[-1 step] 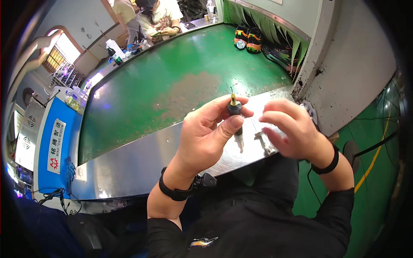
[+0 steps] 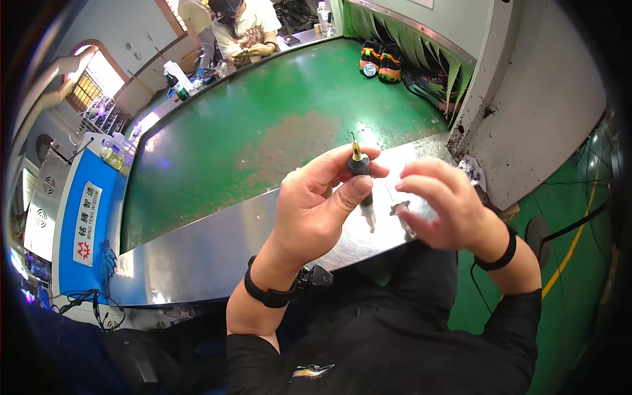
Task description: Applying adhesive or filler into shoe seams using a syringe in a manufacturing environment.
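Observation:
My left hand point(image 2: 313, 214) is closed around a hook-tipped tool point(image 2: 359, 162), pinching its black handle between thumb and fingers. The tool stands nearly upright; above the handle is a brass-coloured collar ending in a thin, bent point. To the right, my right hand point(image 2: 447, 204) hovers with fingers half curled and thumb apart, and I see nothing held in it. Partly hidden beneath that hand, a small metallic piece point(image 2: 399, 208) lies on the shiny metal ledge point(image 2: 217, 240). Its exact kind is unclear.
Beyond the ledge runs a worn green conveyor surface point(image 2: 276, 99). A pair of black and orange shoes point(image 2: 380, 62) stands at its far right, near a green strip curtain point(image 2: 411, 39). A blue and white machine panel point(image 2: 85, 217) is at left. Another person point(image 2: 247, 33) works at the far edge.
My right hand has shifted very slightly, its thumb lower and further right. My left hand keeps the same grip on the tool.

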A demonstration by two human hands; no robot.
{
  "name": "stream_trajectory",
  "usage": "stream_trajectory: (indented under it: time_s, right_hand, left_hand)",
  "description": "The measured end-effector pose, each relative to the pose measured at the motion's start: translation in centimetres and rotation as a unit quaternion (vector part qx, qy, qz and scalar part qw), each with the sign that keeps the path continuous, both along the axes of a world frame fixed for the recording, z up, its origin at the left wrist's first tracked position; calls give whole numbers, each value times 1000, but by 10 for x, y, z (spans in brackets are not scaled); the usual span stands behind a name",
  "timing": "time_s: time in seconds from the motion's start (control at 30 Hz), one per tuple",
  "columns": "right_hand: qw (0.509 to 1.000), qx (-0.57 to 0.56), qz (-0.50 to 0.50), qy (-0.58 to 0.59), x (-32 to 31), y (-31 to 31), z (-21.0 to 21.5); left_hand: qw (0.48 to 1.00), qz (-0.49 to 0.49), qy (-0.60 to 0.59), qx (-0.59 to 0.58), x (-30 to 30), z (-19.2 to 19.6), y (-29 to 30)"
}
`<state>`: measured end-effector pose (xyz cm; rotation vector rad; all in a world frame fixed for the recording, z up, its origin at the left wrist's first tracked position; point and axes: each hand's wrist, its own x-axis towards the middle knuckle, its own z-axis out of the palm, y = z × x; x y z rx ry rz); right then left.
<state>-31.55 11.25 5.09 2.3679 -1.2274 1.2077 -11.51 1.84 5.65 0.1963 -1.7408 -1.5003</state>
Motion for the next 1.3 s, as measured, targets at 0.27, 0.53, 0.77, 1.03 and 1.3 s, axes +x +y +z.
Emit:
stream_trajectory:
  time_s: [0.27,0.53,0.77,1.03,1.3]
  right_hand:
    - [984,7,-17,175,13,0,-23]
    - [978,-72,-56,185,15,-8,-27]
    - [969,-123,-97,193,18,-10,-29]
    - [963,-132,-91,214,12,-14,-37]
    - [963,-142,-92,211,10,-14,-41]
  left_hand:
    - [999,-22,44,22,-8,10,2]
    - [999,-27,28,32,-9,12,4]
    - [999,-14,28,1,-12,10,3]
    - [999,-14,25,19,-14,9,0]
    - [1000,-12,13,24,-16,3,2]
